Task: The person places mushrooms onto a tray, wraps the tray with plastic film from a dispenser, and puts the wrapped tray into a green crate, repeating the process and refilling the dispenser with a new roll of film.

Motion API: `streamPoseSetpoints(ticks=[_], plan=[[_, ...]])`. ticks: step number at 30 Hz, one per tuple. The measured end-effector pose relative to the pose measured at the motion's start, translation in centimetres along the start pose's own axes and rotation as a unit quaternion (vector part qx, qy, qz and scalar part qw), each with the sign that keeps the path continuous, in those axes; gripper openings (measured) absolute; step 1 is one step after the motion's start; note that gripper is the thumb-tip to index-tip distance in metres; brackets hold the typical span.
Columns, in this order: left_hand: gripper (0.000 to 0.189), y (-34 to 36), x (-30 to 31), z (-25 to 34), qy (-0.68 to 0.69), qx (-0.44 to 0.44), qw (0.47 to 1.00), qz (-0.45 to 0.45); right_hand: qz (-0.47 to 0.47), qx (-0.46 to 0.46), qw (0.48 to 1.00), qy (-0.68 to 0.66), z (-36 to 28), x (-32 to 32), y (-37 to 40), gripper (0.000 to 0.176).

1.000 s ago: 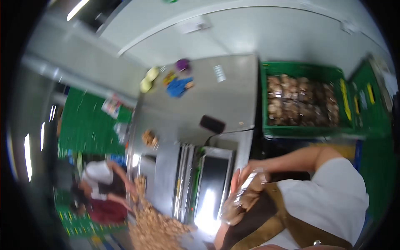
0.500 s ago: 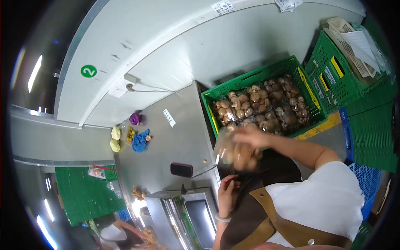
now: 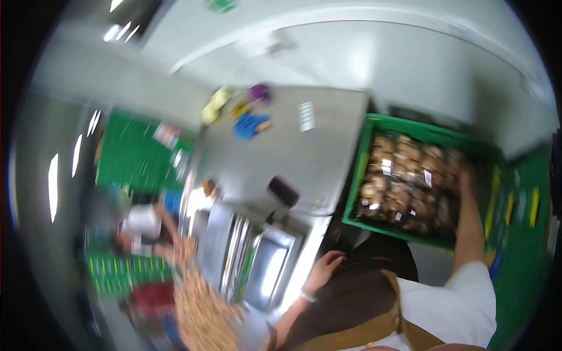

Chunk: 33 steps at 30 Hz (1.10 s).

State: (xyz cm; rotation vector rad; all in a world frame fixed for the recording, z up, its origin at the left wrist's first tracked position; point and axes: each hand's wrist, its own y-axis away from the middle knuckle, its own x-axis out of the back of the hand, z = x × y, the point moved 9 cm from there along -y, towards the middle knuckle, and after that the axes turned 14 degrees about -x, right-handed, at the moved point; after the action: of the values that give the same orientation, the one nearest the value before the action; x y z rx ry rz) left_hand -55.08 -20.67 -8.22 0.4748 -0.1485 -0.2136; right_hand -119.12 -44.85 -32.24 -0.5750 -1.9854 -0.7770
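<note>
My right hand [image 3: 463,169] reaches down into the right end of a green crate [image 3: 421,232], over clear-wrapped packs of brown mushrooms [image 3: 398,199]. It is smeared by motion, so its fingers and anything in them cannot be made out. Near the brown apron, my left hand [image 3: 324,272] hovers beside the metal table's edge, fingers loosely extended with nothing visible in them. A pale bracelet [image 3: 308,296] circles that wrist. Several packs lie in rows in the crate.
On the metal table [image 3: 328,158] are a dark phone [image 3: 283,192], a blue cloth [image 3: 250,125], a purple cabbage [image 3: 259,92] and a white label strip [image 3: 306,116]. A steel machine [image 3: 272,275] stands nearby. Another person [image 3: 143,225] is beside a heap of mushrooms [image 3: 202,310].
My right hand has moved from in front of my body, where it had a mushroom pack, into the crate. The view has swung, and my left hand's fingers are straighter.
</note>
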Motion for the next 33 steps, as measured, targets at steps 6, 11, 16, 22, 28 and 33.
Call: streamPoseSetpoints(ticks=[6, 11, 16, 22, 28, 33], plan=[[0.029, 4.0, 3.7, 1.8, -0.049, -0.071, 0.994, 0.065, 0.240, 0.062, 0.968, -0.034, -7.1, 8.8, 4.6, 0.039], [0.031, 9.0, 10.4, -3.1, 0.039, -0.110, 0.986, 0.122, -0.100, 0.277, 0.919, -0.263, -27.4, -2.2, 19.5, 0.027], [0.025, 19.1, 24.3, -4.2, 0.214, -0.149, 0.928, 0.267, -0.339, 0.546, 0.761, -0.084, -48.1, -3.6, 56.5, 0.021], [0.021, 35.2, 45.8, -12.0, 0.259, -0.225, 0.759, 0.554, -0.447, 0.605, 0.659, -0.023, -56.5, -7.2, 76.8, 0.024], [0.038, 43.0, 61.3, -20.8, 0.180, -0.175, 0.700, 0.668, -0.620, 0.478, 0.623, -0.009, -61.8, -14.8, 90.1, 0.026], [0.053, 40.2, 70.5, -23.2, 0.080, -0.135, 0.746, 0.647, -0.686, 0.435, 0.583, 0.009, -69.0, -24.4, 100.6, 0.030]])
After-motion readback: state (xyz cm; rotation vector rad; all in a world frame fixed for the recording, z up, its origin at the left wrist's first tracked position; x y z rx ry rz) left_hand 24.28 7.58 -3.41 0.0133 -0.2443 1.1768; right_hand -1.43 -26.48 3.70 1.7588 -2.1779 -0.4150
